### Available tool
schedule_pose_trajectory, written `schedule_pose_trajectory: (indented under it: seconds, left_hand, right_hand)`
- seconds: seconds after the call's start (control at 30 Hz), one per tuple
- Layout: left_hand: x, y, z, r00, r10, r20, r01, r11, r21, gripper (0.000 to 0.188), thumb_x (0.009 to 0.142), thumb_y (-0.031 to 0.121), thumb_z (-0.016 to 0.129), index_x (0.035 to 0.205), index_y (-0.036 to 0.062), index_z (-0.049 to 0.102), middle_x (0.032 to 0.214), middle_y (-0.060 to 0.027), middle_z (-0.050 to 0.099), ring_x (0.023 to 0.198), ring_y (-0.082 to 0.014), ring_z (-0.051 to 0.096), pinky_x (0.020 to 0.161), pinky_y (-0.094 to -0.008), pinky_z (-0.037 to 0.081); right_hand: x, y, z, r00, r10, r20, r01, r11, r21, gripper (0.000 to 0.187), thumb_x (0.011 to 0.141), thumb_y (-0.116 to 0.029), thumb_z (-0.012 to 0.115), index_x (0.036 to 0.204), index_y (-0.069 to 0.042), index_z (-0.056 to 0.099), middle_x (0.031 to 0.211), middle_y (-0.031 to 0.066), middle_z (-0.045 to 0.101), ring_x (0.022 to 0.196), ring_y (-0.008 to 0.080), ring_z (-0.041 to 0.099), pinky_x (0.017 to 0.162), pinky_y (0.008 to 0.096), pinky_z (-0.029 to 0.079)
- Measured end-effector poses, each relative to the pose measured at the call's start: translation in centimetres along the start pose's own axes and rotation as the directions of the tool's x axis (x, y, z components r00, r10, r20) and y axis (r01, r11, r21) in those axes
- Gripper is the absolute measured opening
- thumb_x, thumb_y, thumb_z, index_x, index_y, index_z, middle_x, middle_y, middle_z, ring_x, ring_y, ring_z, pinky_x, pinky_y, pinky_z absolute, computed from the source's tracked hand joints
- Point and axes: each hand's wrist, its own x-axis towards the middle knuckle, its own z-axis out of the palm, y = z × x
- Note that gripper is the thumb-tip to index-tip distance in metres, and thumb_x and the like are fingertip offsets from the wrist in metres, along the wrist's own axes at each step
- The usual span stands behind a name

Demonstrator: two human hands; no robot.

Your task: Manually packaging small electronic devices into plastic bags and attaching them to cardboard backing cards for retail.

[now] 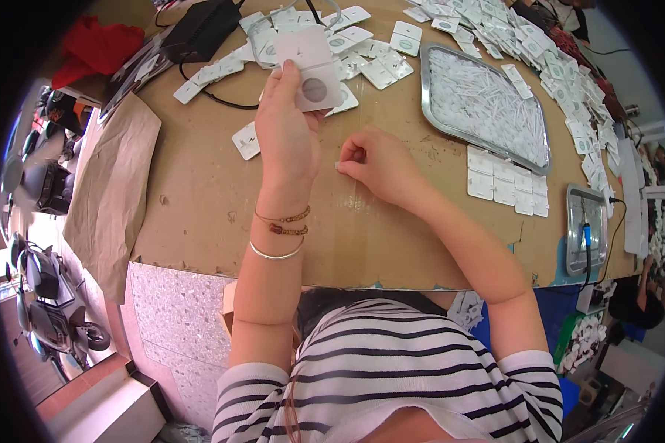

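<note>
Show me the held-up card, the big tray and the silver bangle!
Held-up card [314, 68], head view: middle, near its crease.
Big tray [425, 88], head view: left rim.
Silver bangle [275, 258], head view: the band's lower curve.

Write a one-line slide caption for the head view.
Left hand holds a white card with a grey disc, right hand pinched nearby, over a brown worktable with a tray of white parts.

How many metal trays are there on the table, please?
2. The large tray, holding many small white pieces, is at the upper right; the small tray, with a blue tool, is farther right. The card piles might hide more.
</note>
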Motion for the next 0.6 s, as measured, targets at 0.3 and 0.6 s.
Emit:
schedule_pose_trajectory:
  seconds: [0.3,0.6]
  left_hand:
    - [-1.3,-0.2,0.9,0.894,-0.387,0.228,0.403,0.914,-0.03,0.038,0.092,0.038,0.049,0.105,0.0025,0.054,0.088,-0.002,0.053,0.062,-0.0089,0.043,0.055,-0.0233,0.037]
    - [-3.7,-2.9,2.9,0.699,-0.54,0.469,0.514,0.835,0.196,0.062,0.095,0.054,0.032,0.118,-0.0006,0.049,0.096,-0.0075,0.059,0.077,-0.0138,0.059,0.069,-0.0283,0.05]
  right_hand:
    - [-5.3,1.6,-5.9,0.4,-0.784,-0.475,0.687,0.6,-0.41,0.027,0.063,0.009,0.074,0.083,-0.005,0.062,0.082,0.0061,0.058,0.071,0.0216,0.054,0.062,0.031,0.045]
    - [-6.0,2.4,-6.6,0.803,-0.102,-0.587,0.44,0.766,0.469,0.015,0.08,0.005,0.061,0.094,-0.001,0.057,0.086,0.0087,0.063,0.076,0.0136,0.059,0.071,0.0273,0.049]
